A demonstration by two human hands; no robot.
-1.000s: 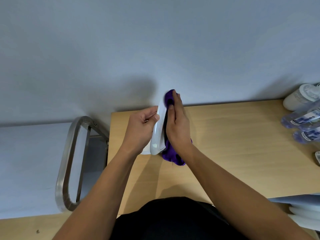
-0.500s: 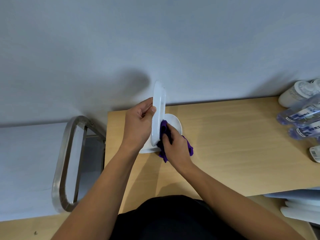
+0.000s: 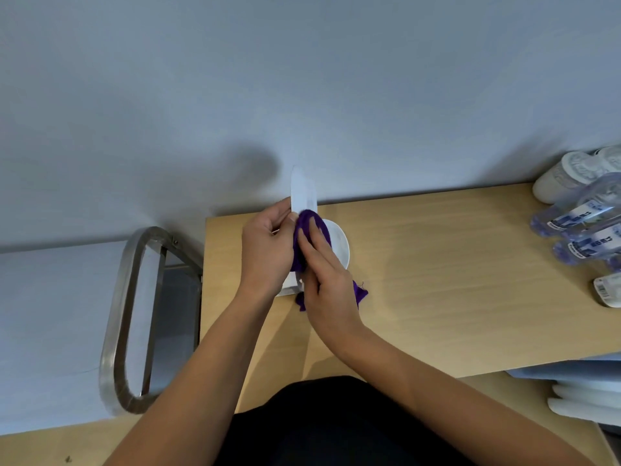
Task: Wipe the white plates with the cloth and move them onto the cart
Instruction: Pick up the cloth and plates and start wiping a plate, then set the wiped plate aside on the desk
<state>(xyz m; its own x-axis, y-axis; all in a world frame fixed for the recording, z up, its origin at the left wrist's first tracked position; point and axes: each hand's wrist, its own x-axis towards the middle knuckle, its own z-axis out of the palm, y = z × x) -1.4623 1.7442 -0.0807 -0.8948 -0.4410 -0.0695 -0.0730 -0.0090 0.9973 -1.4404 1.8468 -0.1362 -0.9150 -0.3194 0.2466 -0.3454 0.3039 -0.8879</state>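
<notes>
Pale grey-blue wall [image 3: 302, 79] across upper frame, plain, evenly lit; soft shadow [image 3: 248, 169] low at centre. Light wood-grain table [image 3: 453, 280] butted against wall. At table's right end: clear water bottles [image 3: 578, 213] with blue-white labels, white lidded jars [image 3: 564, 176] nearer wall. Below table's near edge, right: stacked white items [image 3: 588, 398], kind unclear. Wood-toned floor [image 3: 40, 445] lower left.

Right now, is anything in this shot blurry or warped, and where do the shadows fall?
Head view: the held white plate is smeared at its top edge; a soft shadow falls on the wall up-left of it; the water bottles at the right border look stretched by the wide lens; no glare on the table.
</notes>
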